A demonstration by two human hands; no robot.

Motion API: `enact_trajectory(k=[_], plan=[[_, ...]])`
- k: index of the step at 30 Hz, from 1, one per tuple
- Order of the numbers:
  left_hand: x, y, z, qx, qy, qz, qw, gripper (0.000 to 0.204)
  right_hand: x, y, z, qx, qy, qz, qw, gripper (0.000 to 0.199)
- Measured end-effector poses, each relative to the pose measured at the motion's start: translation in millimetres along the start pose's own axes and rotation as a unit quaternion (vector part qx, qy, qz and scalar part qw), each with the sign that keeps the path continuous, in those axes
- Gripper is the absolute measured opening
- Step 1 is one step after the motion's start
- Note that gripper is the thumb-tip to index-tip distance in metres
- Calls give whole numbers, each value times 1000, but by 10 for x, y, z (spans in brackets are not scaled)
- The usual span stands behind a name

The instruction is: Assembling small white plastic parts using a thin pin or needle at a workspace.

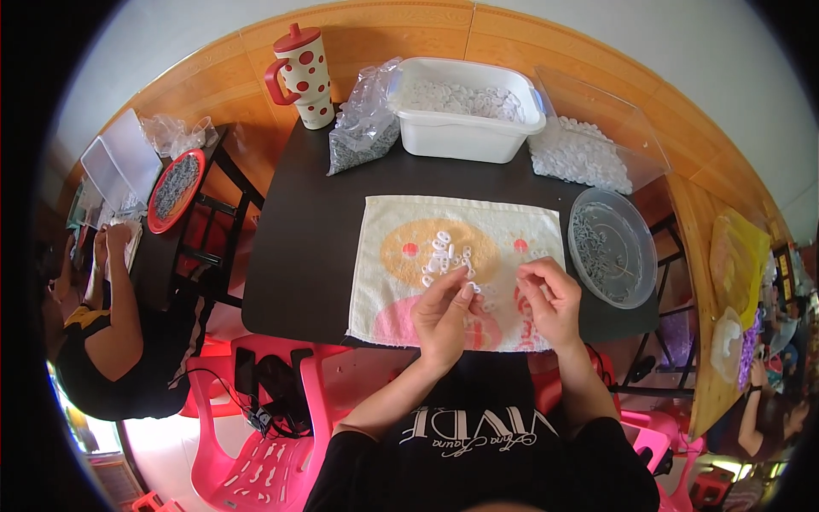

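My left hand (442, 317) is over the near part of a patterned towel (375, 282), thumb and forefinger pinched on a small white plastic piece (475, 288). To its right, my right hand (553, 303) has its thumb and fingertips brought together; anything between them is too small to make out. Just beyond the left fingertips lies a loose pile of small white plastic pieces (440, 247), some of them ring-shaped. A round clear tub (638, 264) with small grey pieces (589, 243) stands right of my right hand.
Along the back of the dark table (294, 256) stand a dotted tumbler (307, 81), a bag of grey pieces (365, 141), a white bin (465, 136) and a heap of white pieces (580, 154). A person (119, 333) works at the left; a pink chair (256, 452) is nearby.
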State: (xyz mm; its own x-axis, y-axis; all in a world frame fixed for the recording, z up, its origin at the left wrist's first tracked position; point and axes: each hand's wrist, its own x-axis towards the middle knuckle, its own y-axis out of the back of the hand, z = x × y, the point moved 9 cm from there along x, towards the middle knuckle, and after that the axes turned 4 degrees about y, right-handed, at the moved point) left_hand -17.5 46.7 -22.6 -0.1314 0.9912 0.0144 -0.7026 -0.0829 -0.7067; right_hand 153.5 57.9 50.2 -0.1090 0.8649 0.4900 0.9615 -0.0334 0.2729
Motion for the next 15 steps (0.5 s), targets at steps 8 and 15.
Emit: enact_trajectory(k=[8,15], plan=[[20,17,7,8,-5,-24,1000,22,-147,-439,-290,-306,131,-156,930,22],[12,-1,-66,19,36,-45,998,20,-241,-345,-75,-178,95,-144,969,27]])
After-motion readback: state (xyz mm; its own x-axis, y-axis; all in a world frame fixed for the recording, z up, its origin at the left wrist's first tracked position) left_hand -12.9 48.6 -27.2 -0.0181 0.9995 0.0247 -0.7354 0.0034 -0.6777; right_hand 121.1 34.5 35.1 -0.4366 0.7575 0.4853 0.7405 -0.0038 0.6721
